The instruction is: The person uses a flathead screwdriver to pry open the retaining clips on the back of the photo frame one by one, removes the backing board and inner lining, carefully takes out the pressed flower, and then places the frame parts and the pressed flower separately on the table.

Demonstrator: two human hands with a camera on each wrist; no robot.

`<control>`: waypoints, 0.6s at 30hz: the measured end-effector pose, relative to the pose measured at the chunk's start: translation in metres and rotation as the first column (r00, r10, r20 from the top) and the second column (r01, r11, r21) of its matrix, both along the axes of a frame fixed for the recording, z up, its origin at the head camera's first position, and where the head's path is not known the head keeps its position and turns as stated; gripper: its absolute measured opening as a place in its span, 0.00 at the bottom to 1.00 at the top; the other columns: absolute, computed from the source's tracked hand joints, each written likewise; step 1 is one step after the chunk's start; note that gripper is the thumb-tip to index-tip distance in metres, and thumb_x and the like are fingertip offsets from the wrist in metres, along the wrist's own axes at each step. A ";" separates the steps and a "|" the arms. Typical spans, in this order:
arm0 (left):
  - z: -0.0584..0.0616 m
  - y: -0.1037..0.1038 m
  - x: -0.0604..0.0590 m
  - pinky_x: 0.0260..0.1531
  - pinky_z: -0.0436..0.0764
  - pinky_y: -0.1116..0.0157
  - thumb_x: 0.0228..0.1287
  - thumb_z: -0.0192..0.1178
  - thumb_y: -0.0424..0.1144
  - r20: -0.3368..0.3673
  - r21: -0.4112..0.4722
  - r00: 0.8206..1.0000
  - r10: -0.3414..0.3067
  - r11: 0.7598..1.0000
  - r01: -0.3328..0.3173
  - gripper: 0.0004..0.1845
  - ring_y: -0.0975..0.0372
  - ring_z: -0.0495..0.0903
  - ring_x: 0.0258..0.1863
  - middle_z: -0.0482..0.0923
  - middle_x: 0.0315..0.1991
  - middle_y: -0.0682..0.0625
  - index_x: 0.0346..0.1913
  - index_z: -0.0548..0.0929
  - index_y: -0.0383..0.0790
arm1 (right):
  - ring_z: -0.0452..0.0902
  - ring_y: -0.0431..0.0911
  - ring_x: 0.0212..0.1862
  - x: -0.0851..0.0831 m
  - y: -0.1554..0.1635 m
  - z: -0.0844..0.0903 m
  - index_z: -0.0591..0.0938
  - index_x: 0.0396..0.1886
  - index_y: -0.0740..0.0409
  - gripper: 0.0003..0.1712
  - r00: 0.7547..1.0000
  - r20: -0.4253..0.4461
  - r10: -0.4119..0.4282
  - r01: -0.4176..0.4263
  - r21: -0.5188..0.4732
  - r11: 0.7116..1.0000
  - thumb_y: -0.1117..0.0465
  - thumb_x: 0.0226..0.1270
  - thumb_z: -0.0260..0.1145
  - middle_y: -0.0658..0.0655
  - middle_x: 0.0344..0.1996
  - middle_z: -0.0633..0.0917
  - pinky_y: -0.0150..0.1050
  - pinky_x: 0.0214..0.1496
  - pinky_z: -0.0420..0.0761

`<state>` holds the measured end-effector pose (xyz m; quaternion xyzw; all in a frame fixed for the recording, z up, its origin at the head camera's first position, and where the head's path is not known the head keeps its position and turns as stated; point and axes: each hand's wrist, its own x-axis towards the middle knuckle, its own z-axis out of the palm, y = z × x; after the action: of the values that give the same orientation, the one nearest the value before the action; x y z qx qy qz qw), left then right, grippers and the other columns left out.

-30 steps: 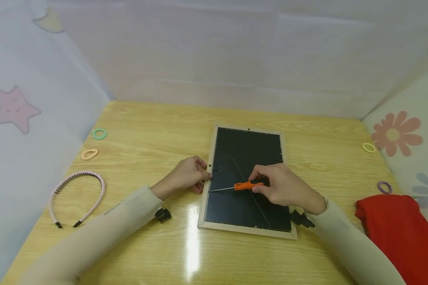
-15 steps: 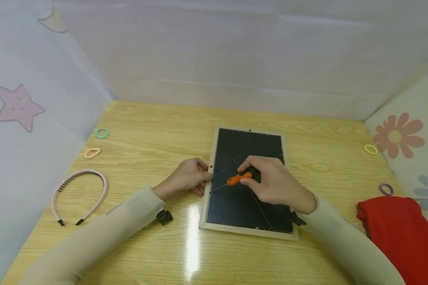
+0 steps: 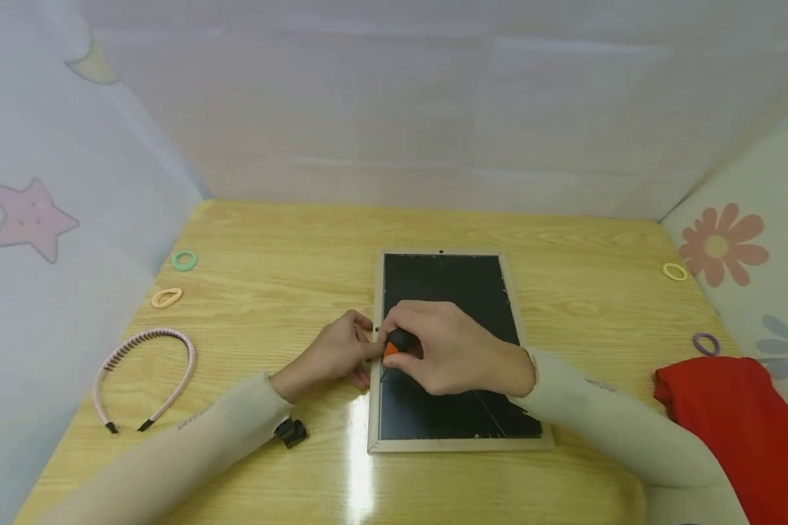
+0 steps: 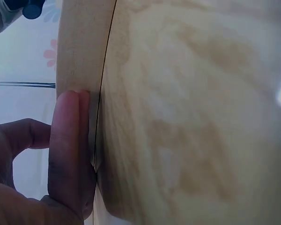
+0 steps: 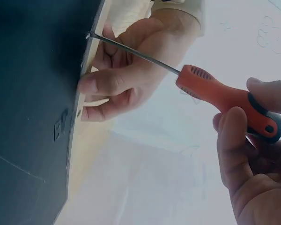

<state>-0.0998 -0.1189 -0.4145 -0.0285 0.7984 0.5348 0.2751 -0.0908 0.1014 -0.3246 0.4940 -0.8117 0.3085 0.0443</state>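
A picture frame with a pale wooden rim (image 3: pixel 460 445) lies back up, its black backing board (image 3: pixel 446 277) showing. My left hand (image 3: pixel 338 350) grips the left side of the rim, thumb on top; in the left wrist view its fingers (image 4: pixel 68 154) lie along the outer side. My right hand (image 3: pixel 456 350) holds an orange and black screwdriver (image 5: pixel 215 91) between thumb and fingers, handle end up. In the right wrist view the slim metal shaft (image 5: pixel 140 55) slants to the rim's inner edge, its tip right there, just beyond the left thumb. A small dark hanger (image 5: pixel 60 127) sits on the board nearby.
At left on the wood-grain table (image 3: pixel 269 248) lie a pink headband (image 3: pixel 190 357), a green hair tie (image 3: pixel 184 261) and an orange one (image 3: pixel 167 297). At right are a yellow hair tie (image 3: pixel 674 272), a purple one (image 3: pixel 705 344) and red cloth (image 3: pixel 735 430).
My right hand has moved left to the rim, and the screwdriver has swung from lying low to steep. The frame has turned slightly counterclockwise. My left hand keeps its grip.
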 end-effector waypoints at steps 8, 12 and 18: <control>0.006 -0.013 -0.006 0.24 0.89 0.58 0.64 0.69 0.43 -0.045 -0.073 0.997 -0.055 0.996 0.052 0.24 0.54 0.87 0.20 0.84 0.37 0.43 0.57 0.73 0.37 | 0.72 0.39 0.22 -0.052 0.040 0.007 0.85 0.45 0.52 0.11 0.931 0.257 -0.258 0.261 0.026 0.965 0.58 0.65 0.74 0.51 0.32 0.86 0.32 0.27 0.76; 0.008 -0.019 -0.028 0.29 0.91 0.58 0.65 0.68 0.48 -0.085 -0.088 0.996 -0.018 0.996 0.010 0.26 0.55 0.88 0.26 0.82 0.46 0.42 0.59 0.75 0.38 | 0.81 0.46 0.29 -0.089 0.062 -0.014 0.83 0.51 0.55 0.14 0.824 0.473 -0.311 0.370 -0.035 0.928 0.58 0.69 0.70 0.59 0.39 0.86 0.37 0.32 0.83; 0.006 -0.018 -0.062 0.35 0.91 0.59 0.67 0.67 0.46 -0.130 -0.049 0.991 0.042 0.998 -0.048 0.31 0.54 0.88 0.33 0.77 0.52 0.41 0.67 0.70 0.37 | 0.84 0.55 0.39 -0.110 0.076 -0.039 0.83 0.53 0.57 0.16 0.766 0.543 -0.343 0.433 -0.041 0.901 0.58 0.69 0.71 0.60 0.49 0.85 0.41 0.41 0.87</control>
<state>-0.1621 -0.1374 -0.4081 -0.0190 0.8272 0.5209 0.2099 -0.2005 0.1778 -0.3637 0.2067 -0.8489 0.4807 -0.0747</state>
